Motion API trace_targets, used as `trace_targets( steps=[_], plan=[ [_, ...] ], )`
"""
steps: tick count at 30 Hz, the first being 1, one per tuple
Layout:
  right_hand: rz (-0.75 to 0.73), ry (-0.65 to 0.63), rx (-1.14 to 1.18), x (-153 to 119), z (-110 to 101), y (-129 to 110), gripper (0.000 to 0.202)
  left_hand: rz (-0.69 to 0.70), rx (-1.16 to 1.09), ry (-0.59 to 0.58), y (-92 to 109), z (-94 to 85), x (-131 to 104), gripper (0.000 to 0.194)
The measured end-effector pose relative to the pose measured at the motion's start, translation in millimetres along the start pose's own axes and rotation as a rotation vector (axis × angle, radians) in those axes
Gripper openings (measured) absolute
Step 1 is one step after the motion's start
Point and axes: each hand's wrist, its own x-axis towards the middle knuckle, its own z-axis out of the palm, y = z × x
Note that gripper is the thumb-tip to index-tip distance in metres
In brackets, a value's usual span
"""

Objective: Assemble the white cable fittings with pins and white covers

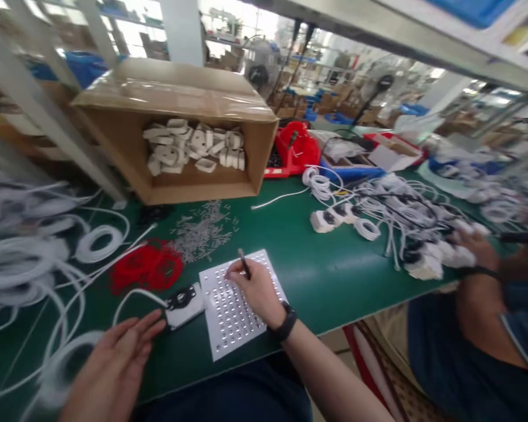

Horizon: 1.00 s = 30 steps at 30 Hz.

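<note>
My left hand [118, 357], fingers stretched out and open, is at the lower left, its fingertips beside a white plastic housing [188, 315]. The housing has a black part [182, 298] on top and a white cable [134, 295] running out to the left. My right hand [259, 290], with a black wristband, is closed around a dark pen-like tool [243, 264]. Its pinched thumb and forefinger are over a white sheet [220, 350] with rows of small shiny silver pieces. Whether the fingertips hold one of these pieces I cannot make out.
White cable coils [26, 264] crowd the left. Red wires [147, 266] and scattered small metal pins [205, 228] lie before a cardboard box [180, 97] of white housings. Red bins [297, 146] stand behind. On the right, a co-worker's hand [477, 249] is among cabled parts.
</note>
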Motion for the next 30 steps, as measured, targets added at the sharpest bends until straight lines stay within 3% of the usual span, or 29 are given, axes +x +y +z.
trace_targets(
  steps=[3,5,9,14,20,26,30],
  plan=[
    [-0.046,-0.068,-0.045,6.0,18.2,-1.5,0.010,-0.105,-0.275,0.034,-1.6,3.1,7.0,0.015],
    [-0.054,-0.152,-0.086,11.3,32.3,-4.5,0.007,-0.091,-0.345,0.031,-0.1,6.3,14.0,0.016],
    [-0.107,-0.302,-0.257,21.8,52.0,-7.4,0.009,-0.050,-0.320,-0.034,4.6,6.3,24.3,0.015],
    [-0.224,-0.351,-0.442,19.3,55.3,-4.8,0.015,-0.009,-0.216,-0.110,5.5,5.3,32.2,0.022],
    [-0.416,-0.350,-0.647,7.2,54.8,1.7,0.020,0.151,-0.042,-0.135,-0.7,2.8,47.7,0.028],
    [-0.386,-0.383,-0.585,12.3,47.9,4.5,0.020,0.273,0.350,-0.212,-1.5,-1.9,58.8,0.024],
    [-0.224,-0.122,-0.646,32.2,43.2,2.2,0.019,0.369,0.523,-0.230,0.2,-1.6,57.2,0.020]
  ],
)
